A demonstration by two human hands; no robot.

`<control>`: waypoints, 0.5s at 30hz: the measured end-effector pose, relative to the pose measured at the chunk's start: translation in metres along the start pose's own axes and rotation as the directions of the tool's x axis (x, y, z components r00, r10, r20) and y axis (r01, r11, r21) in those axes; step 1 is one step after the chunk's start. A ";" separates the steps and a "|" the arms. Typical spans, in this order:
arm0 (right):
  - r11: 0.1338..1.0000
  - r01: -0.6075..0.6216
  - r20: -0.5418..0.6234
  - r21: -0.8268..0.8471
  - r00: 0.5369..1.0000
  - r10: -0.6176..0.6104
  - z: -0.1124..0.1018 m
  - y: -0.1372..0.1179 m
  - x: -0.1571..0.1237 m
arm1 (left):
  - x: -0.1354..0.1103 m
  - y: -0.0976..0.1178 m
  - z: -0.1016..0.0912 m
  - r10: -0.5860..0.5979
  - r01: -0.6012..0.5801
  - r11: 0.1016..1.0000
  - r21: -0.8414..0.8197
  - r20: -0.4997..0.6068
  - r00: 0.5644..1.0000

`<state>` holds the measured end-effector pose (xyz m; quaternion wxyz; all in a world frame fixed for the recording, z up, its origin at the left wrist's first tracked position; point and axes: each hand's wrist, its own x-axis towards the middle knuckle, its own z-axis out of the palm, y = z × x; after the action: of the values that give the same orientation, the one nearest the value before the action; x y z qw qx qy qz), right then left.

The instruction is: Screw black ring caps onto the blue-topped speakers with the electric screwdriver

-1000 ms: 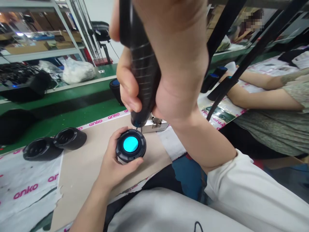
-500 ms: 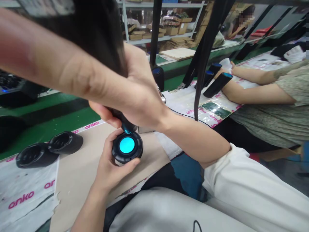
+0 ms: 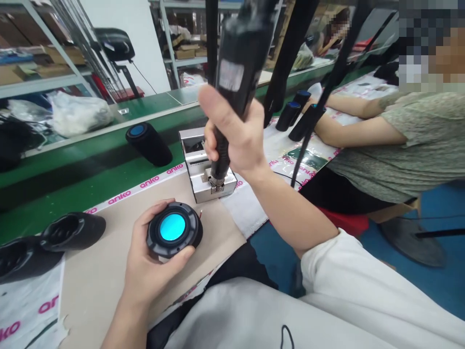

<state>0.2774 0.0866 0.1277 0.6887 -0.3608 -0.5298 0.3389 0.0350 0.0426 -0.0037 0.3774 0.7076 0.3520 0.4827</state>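
My left hand (image 3: 150, 271) grips a round black speaker end (image 3: 173, 228) with a shiny blue centre, fingers on its far side and thumb on the near rim. A small bit of wire sticks out at its right. My right hand (image 3: 241, 135) is wrapped around an upright black electric screwdriver (image 3: 243, 60), thumb pointing up. The screwdriver's tip is down at the front of a silver metal box (image 3: 203, 190), which looks like a screw feeder. The speaker end and the box stand apart on the cardboard-covered table (image 3: 105, 286).
Two hollow black cylinder housings (image 3: 82, 232) lie at the left. A black cylindrical speaker (image 3: 148, 144) with a blue end rests on the green conveyor (image 3: 90, 177). A co-worker's arm (image 3: 348, 133) is at the right, near several black cylinders (image 3: 286, 116). Dark straps hang in front.
My right hand has lifted the screwdriver off the speaker end and carried it away to the metal box. The speaker end stays in my left hand. The view has turned left.
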 end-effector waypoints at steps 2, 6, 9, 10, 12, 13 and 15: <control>0.998 -0.065 -0.037 -0.016 0.997 0.065 -0.003 0.015 -0.002 | 0.000 -0.001 0.000 -0.004 0.005 1.000 0.004 -0.008 1.000; 0.999 -0.051 -0.120 -0.008 0.992 0.049 0.005 0.032 -0.003 | 0.000 -0.002 -0.001 0.024 -0.024 1.000 0.006 -0.005 1.000; 1.000 -0.017 -0.108 0.021 0.994 0.019 0.007 0.039 -0.002 | 0.001 -0.003 -0.001 0.048 -0.048 0.999 0.005 -0.014 0.999; 0.999 -0.010 -0.095 0.032 0.995 0.013 0.007 0.040 -0.002 | 0.001 -0.004 -0.001 0.051 -0.051 0.999 0.000 -0.017 0.999; 0.999 -0.022 -0.067 0.046 0.997 0.026 0.005 0.040 -0.003 | 0.002 -0.005 -0.001 0.051 -0.052 0.998 -0.019 -0.022 0.998; 0.998 -0.033 -0.058 0.053 0.998 0.036 0.004 0.038 -0.003 | 0.003 -0.005 -0.001 0.048 -0.049 0.998 -0.029 -0.024 0.999; 0.996 -0.009 -0.066 0.089 0.998 0.015 0.004 0.024 -0.005 | 0.004 -0.005 -0.001 0.045 -0.046 0.998 -0.037 -0.033 0.998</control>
<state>0.2706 0.0953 0.1050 0.7193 -0.3439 -0.4889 0.3540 0.0345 0.0482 -0.0062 0.3740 0.7001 0.3328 0.5091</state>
